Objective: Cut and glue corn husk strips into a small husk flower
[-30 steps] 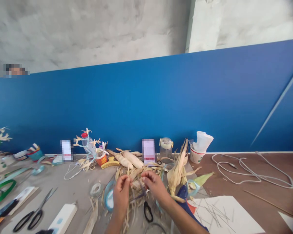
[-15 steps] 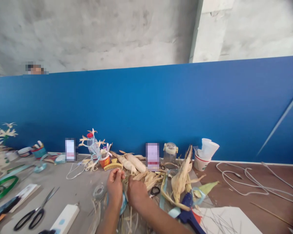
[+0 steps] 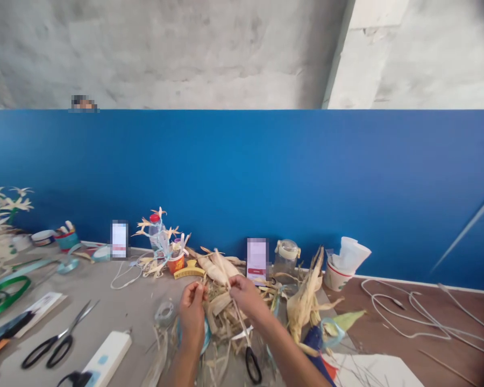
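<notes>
My right hand [image 3: 248,298] pinches a narrow pale corn husk strip [image 3: 239,313], which runs up and down past its fingertips. My left hand [image 3: 191,312] is closed in a pinch beside it; what lies between those fingertips is too small to make out. Dry corn husks [image 3: 220,306] are heaped between and behind both hands. Small black-handled scissors [image 3: 253,365] lie below the right hand, near the strip's lower end. Under the left hand, a roll of light blue ribbon [image 3: 206,338] is partly hidden. A yellow comb-like clip [image 3: 189,270] sits just beyond the left fingertips.
Larger scissors [image 3: 58,344] and a white power strip [image 3: 108,357] lie at left. A husk-flower arrangement [image 3: 159,236], a phone [image 3: 257,260], a glass jar [image 3: 286,260] and a paper cup [image 3: 336,277] line the blue partition [image 3: 242,172]. White cables [image 3: 407,317] spread at right.
My right hand has moved right and up, away from the left hand, and the husk strip now shows in it. The small scissors have shifted nearer me. The view has turned slightly.
</notes>
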Demonstrator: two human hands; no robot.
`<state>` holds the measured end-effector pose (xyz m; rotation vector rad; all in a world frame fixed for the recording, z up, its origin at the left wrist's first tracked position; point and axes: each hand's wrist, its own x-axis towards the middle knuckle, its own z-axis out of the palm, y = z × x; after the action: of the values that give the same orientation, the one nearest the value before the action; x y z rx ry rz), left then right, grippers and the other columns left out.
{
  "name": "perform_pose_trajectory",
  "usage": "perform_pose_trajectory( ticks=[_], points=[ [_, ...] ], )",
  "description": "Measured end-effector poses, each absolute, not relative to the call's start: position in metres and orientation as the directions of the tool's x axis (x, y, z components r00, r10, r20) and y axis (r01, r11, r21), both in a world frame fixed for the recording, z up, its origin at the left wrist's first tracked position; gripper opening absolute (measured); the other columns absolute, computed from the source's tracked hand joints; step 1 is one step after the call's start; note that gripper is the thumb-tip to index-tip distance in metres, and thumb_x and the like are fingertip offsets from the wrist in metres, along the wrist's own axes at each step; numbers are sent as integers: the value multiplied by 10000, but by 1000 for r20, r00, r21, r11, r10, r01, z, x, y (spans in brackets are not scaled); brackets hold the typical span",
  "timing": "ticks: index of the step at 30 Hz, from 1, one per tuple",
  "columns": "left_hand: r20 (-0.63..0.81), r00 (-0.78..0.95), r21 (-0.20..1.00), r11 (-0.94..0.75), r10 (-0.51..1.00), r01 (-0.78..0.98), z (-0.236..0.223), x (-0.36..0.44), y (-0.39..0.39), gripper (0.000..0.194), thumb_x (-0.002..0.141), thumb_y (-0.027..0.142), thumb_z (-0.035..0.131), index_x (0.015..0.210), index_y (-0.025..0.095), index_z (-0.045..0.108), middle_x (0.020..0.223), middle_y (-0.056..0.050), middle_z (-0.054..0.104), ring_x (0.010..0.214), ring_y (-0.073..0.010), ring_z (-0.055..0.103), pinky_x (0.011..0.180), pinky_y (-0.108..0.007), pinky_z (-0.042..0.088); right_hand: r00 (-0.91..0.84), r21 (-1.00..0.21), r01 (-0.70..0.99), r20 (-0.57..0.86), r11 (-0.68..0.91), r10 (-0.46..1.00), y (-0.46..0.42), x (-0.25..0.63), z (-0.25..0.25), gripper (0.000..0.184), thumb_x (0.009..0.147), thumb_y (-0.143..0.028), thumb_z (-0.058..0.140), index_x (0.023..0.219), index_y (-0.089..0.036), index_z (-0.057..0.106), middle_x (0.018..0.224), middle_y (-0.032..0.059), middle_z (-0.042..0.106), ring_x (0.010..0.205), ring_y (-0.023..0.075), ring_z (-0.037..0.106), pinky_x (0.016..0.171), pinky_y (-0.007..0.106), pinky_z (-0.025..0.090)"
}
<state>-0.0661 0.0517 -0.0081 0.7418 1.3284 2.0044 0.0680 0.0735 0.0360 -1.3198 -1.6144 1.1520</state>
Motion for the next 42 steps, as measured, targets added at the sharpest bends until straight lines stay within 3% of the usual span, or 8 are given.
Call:
perform_pose_trajectory(
  ticks=[6,11,14,19,24,27,36,42],
  points=[
    [139,-544,930,-299,827,-216,-6,-47,46,282,658,429,685,755,181,594,592,26,593,520,-109,491,552,-236,412,-181,-941,122,293,317,939,63,120,77,231,760,-310,496,579,-174,544,670,2,547,706,160,531,696,266,382],
    [195,-484,948,-291,853,-131,-1,-36,39,251,687,431,661,750,194,608,577,24,586,521,-123,508,557,-251,430,-232,-986,48,145,160,962,51,134,63,382,825,-358,435,1161,-185,492,637,-42,566,395,95,423,461,228,338],
    [246,-436,957,-288,866,-32,0,-32,35,261,697,441,644,753,188,617,588,11,592,521,-137,521,545,-266,443,-259,-976,158,104,149,960,50,130,41,355,868,-417,390,1000,-143,574,434,-79,433,382,102,388,447,214,318],
    [326,-428,945,-284,843,161,-6,-28,30,298,713,464,604,784,176,627,613,-12,614,544,-167,557,538,-291,473,-351,-959,275,-29,73,936,48,122,16,422,916,-387,288,678,-161,554,406,-47,439,364,92,389,437,207,323],
    [389,-418,913,-281,821,297,-11,-29,29,295,728,463,577,786,182,646,638,-29,636,553,-185,578,562,-322,500,-502,-976,197,-16,96,865,41,120,10,184,820,-188,409,828,-174,593,486,-58,462,385,83,404,417,182,309],
    [388,-438,913,-274,811,301,-12,-30,29,318,720,483,577,780,180,648,636,-34,638,552,-191,588,540,-321,507,-497,-987,154,-30,55,867,40,119,11,311,792,-131,372,1023,-199,569,571,-45,526,391,95,452,414,189,337],
    [425,-415,890,-288,804,352,-14,-30,28,311,734,472,580,790,176,656,709,-50,670,582,-186,604,575,-318,516,-367,-960,201,113,197,924,42,114,15,269,822,-198,408,947,-179,645,589,-29,492,517,118,446,529,220,363],
    [440,-396,878,-294,806,377,-18,-32,29,292,752,449,567,806,174,649,728,-60,675,604,-193,614,585,-323,522,-343,-949,298,-1,108,940,34,113,27,271,816,-127,363,801,-171,630,519,-44,441,447,111,447,489,210,332]
  ],
)
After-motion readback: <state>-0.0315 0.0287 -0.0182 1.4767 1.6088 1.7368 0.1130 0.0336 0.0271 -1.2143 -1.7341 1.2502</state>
